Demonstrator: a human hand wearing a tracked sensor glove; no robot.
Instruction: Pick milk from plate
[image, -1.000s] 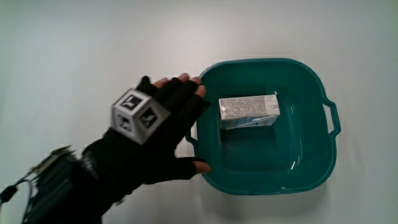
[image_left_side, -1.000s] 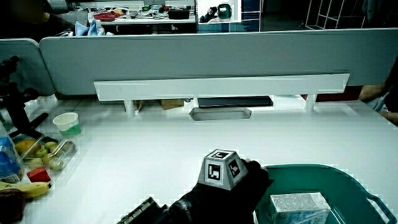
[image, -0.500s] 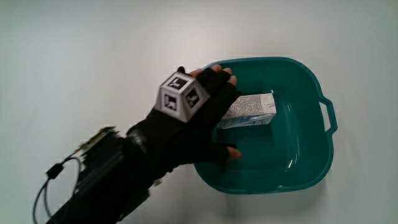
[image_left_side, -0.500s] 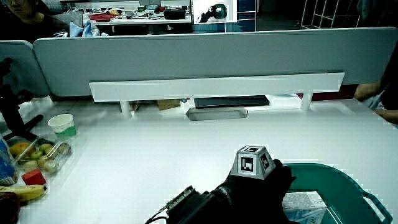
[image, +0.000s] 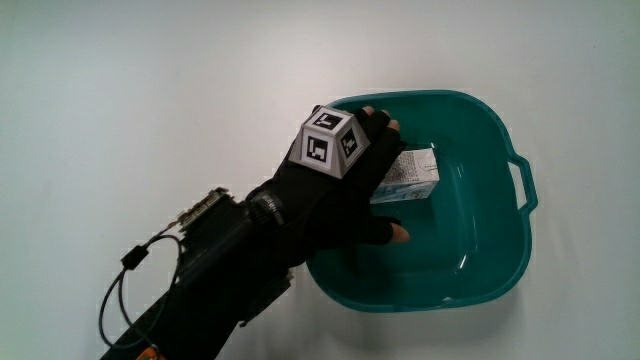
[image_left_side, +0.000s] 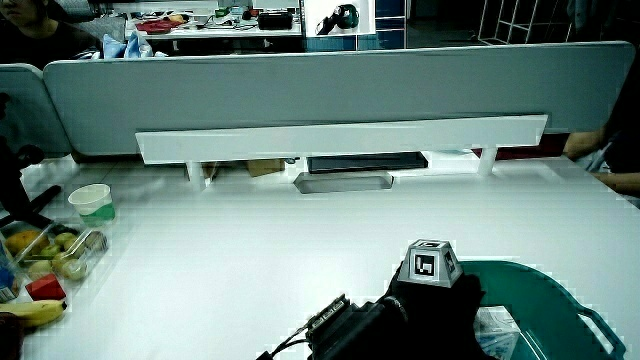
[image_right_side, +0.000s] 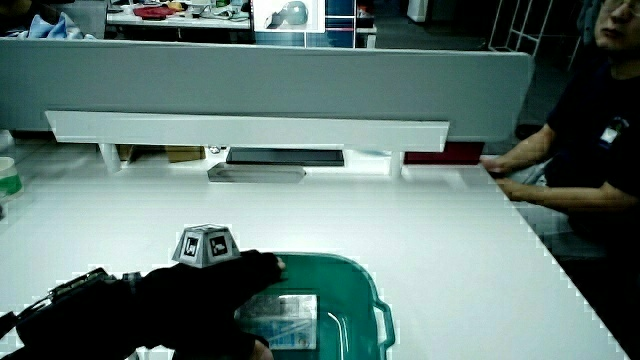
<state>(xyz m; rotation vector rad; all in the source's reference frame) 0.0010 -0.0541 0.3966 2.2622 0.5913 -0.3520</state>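
One wide teal plastic basin (image: 500, 250) is seen on the white table (image: 150, 90). Over it the black gloved hand (image: 340, 195) is placed, fingers curled around the small rectangular milk carton (image: 415, 175) lying inside, though a firm grasp cannot be confirmed. The grasping step is judged in progress; next, closing and lifting are required.

Glossy plastic basin (image: 495, 262) – matt cloth glove (image: 335, 200), printed carton (image: 412, 172).

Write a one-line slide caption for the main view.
Gloved hand reaches into a teal basin, covering one end of the milk carton lying inside.
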